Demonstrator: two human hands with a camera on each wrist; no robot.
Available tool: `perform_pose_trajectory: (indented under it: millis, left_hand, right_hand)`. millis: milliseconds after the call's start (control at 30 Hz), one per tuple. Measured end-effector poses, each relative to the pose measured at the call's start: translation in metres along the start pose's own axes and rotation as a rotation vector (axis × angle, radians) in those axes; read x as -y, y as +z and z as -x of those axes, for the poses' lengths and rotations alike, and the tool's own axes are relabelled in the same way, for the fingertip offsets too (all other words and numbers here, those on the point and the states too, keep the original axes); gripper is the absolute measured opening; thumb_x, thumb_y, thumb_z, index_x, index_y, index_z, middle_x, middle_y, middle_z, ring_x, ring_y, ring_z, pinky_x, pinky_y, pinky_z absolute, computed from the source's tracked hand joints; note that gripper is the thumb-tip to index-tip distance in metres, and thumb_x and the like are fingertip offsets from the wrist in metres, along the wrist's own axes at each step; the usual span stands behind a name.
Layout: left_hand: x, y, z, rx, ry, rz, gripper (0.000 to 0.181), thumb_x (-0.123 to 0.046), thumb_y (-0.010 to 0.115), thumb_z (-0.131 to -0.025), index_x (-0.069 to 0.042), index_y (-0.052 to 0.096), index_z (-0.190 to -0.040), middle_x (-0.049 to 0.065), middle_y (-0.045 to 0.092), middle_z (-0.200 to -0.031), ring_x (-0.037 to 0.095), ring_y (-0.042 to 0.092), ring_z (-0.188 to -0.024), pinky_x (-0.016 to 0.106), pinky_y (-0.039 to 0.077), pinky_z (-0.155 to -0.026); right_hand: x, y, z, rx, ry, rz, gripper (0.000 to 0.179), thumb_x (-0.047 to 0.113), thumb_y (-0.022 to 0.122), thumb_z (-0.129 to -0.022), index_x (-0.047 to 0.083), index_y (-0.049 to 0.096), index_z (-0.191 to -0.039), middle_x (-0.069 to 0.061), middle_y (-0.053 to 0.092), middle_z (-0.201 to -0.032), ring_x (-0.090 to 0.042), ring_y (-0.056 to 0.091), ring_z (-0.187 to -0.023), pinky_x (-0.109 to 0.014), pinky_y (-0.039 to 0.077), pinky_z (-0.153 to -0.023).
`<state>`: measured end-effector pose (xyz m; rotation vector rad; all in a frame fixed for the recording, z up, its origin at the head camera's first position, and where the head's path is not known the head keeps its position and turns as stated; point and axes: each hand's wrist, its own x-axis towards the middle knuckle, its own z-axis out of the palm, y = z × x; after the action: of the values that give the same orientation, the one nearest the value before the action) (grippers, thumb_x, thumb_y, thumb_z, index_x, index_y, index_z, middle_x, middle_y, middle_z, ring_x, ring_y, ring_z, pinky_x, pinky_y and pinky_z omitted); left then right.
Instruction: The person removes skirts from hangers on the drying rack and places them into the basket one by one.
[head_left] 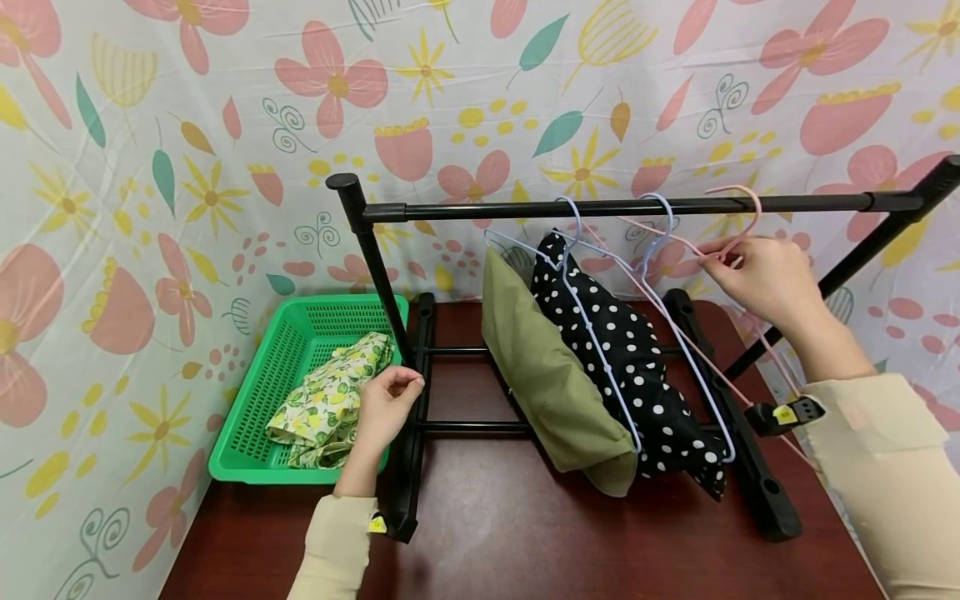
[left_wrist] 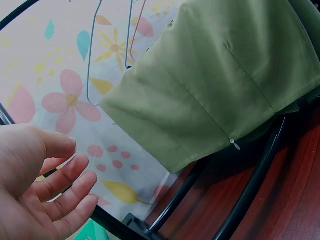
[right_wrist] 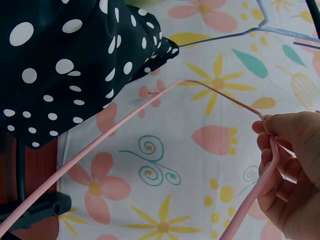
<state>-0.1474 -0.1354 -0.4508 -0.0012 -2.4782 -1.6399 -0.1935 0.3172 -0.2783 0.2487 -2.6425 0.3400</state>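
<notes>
My right hand (head_left: 768,275) pinches a pink hanger (right_wrist: 100,139) at its neck, just below the hook. That hook is level with the black rack's top rail (head_left: 480,211); whether it rests on the rail I cannot tell. No garment shows on the pink hanger. My left hand (head_left: 387,404) holds nothing, its fingers loosely bent, between the lemon-print cloth (head_left: 330,400) and the rack's left post. Two blue hangers hang from the rail. An olive skirt (head_left: 540,375) with a small zip pull and a black polka-dot garment (head_left: 630,367) hang on them.
The lemon-print cloth lies in a green plastic basket (head_left: 236,417), left of the rack. Rack and basket stand on a dark red-brown table (head_left: 487,517). The rack's right foot (head_left: 772,500) reaches toward the front. Behind everything is a flower-patterned curtain (head_left: 337,125).
</notes>
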Motion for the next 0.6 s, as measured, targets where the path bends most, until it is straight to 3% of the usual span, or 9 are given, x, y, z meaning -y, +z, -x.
perform_pose_trajectory:
  millis: [200,433,600]
  left_hand:
    - [-0.0018,0.003,-0.0007,0.02,-0.028,0.0,0.007,-0.016,0.065,-0.085,-0.01,0.068,-0.089,0.003,0.066,-0.08,0.015,0.058,-0.071,0.027,0.046,-0.063]
    - [-0.0026,0.0041,-0.0014,0.02,-0.033,-0.003,0.006,-0.016,0.066,-0.085,-0.011,0.068,-0.087,0.003,0.065,-0.079,0.015,0.057,-0.071,0.027,0.046,-0.063]
    - [-0.0026,0.0052,-0.0015,0.02,-0.034,-0.003,0.004,-0.017,0.066,-0.085,-0.013,0.068,-0.086,0.002,0.065,-0.079,0.015,0.057,-0.07,0.028,0.046,-0.063]
  right_hand:
    - [0.0,-0.0001,0.0004,0.027,0.01,-0.007,0.025,0.022,0.059,-0.085,0.002,0.072,-0.077,-0.011,0.065,-0.06,-0.015,0.041,-0.043,-0.032,0.027,-0.041]
    - [-0.0009,0.0007,0.0016,0.064,0.034,-0.013,0.027,0.023,0.057,-0.086,0.002,0.072,-0.08,-0.001,0.05,-0.044,-0.017,0.036,-0.039,-0.032,0.025,-0.04]
    - [-0.0007,0.0013,0.0022,0.07,0.045,-0.012,0.029,0.025,0.057,-0.087,0.001,0.072,-0.081,-0.001,0.05,-0.044,-0.017,0.036,-0.039,-0.032,0.025,-0.04]
